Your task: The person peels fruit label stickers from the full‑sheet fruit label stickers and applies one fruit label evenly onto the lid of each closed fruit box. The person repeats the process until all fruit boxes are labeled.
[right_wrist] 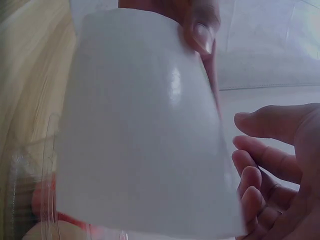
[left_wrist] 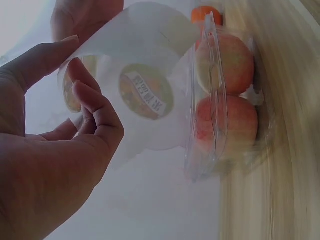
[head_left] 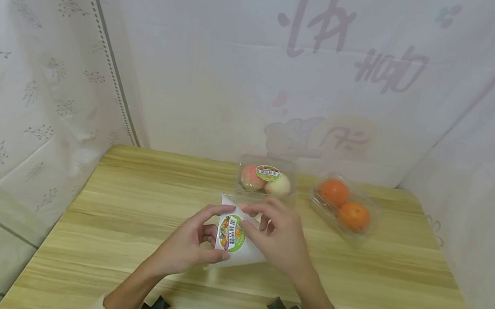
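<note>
My left hand (head_left: pixel 189 241) grips a white sticker sheet (head_left: pixel 243 256), its index finger at the top edge and its thumb at the lower edge. On the sheet is an oval, fruit-patterned label (head_left: pixel 231 233), which shows faintly through the paper in the left wrist view. My right hand (head_left: pixel 281 234) is at the label's right side, with a gap between thumb and index finger. In the right wrist view its fingers (right_wrist: pixel 270 155) are beside the sheet's edge with nothing seen between them. Behind the sheet stands a clear box (left_wrist: pixel 217 145) with two reddish fruits (left_wrist: pixel 227 120).
Farther back is a clear box (head_left: pixel 292 168) with a pink and a pale peach and an oval label on its lid. Right of it, another clear box (head_left: pixel 322 206) holds two oranges (head_left: pixel 354 216). All stand on a wooden table (head_left: pixel 400 279) before a fabric backdrop.
</note>
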Motion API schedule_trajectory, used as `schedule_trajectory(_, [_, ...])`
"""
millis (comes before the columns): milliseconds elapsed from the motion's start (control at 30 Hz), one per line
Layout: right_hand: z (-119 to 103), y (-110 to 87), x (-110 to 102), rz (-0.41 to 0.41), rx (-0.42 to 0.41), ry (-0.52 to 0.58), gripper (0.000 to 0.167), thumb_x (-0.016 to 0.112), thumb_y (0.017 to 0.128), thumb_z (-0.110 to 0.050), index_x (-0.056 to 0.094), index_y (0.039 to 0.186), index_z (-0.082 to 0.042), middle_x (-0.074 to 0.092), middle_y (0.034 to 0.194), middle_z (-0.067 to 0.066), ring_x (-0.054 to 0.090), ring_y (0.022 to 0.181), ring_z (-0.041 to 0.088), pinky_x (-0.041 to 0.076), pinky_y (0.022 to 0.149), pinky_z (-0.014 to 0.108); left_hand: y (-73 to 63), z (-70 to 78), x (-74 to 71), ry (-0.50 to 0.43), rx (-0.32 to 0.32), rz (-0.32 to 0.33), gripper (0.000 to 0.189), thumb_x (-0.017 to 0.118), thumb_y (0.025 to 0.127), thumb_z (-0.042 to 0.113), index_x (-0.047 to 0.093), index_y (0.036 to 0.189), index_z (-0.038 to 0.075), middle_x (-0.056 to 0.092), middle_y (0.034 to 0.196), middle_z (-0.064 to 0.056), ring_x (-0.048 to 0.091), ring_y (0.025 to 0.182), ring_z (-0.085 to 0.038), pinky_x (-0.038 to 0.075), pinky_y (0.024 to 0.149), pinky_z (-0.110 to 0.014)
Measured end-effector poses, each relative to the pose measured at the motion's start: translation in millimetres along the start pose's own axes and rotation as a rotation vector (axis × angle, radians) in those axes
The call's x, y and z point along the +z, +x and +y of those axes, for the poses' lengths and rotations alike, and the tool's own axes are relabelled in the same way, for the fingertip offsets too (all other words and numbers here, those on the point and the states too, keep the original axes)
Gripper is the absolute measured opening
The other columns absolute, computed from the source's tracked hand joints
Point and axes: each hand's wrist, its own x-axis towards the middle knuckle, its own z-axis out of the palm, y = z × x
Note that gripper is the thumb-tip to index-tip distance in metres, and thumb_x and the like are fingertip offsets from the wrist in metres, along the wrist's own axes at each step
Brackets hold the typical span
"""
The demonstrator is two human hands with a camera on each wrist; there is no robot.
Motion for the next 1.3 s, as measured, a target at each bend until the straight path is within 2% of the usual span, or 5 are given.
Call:
schedule_trajectory(100, [-1,0.7,2,-0.009,-0.014,-0.012,0.022,0.093,0.086,-0.006,0.084,0.106,-0.01,0.075,0.099,-0.003,0.056,0.069,0.009,0.049,0.056,0.027,1.0,0.9,3.1,0.012,0.031,-0.003,0.085,0.085,0.086,-0.01,0.051,0.162,0.01,0.055,0.14,-0.014,0.069,0.085,-0.017,0.059,0.083,-0.031])
schedule_trajectory(400, [-2,0.0,3,0.01,-0.031,-0.062,0.024,0.096,0.083,-0.007,0.084,0.104,-0.01,0.072,0.094,-0.004,0.056,0.068,0.007,0.047,0.056,0.025,4.0,3.8,8.7,0.061,0.103,0.032,0.087,0.086,0.083,-0.013,0.054,0.16,0.012,0.058,0.138,-0.012,0.066,0.082,-0.015,0.06,0.08,-0.029])
schedule_trajectory(1033, [2,-1.7,4,0.036,-0.052,-0.08,0.022,0.096,0.082,-0.005,0.086,0.101,-0.009,0.074,0.092,-0.002,0.055,0.067,0.007,0.045,0.057,0.023,3.8,4.8,11.9,0.089,0.106,0.038,0.088,0.085,0.084,-0.013,0.054,0.161,0.015,0.059,0.136,-0.01,0.065,0.084,-0.017,0.06,0.082,-0.03])
schedule_trajectory(1300, [1,-2.0,4,0.054,-0.056,-0.094,0.021,0.097,0.081,-0.006,0.084,0.096,-0.012,0.073,0.09,-0.006,0.055,0.067,0.008,0.044,0.058,0.023,4.7,5.6,13.1,0.095,0.105,0.043,0.086,0.085,0.083,-0.015,0.055,0.16,0.01,0.06,0.132,-0.011,0.065,0.081,-0.014,0.06,0.08,-0.029])
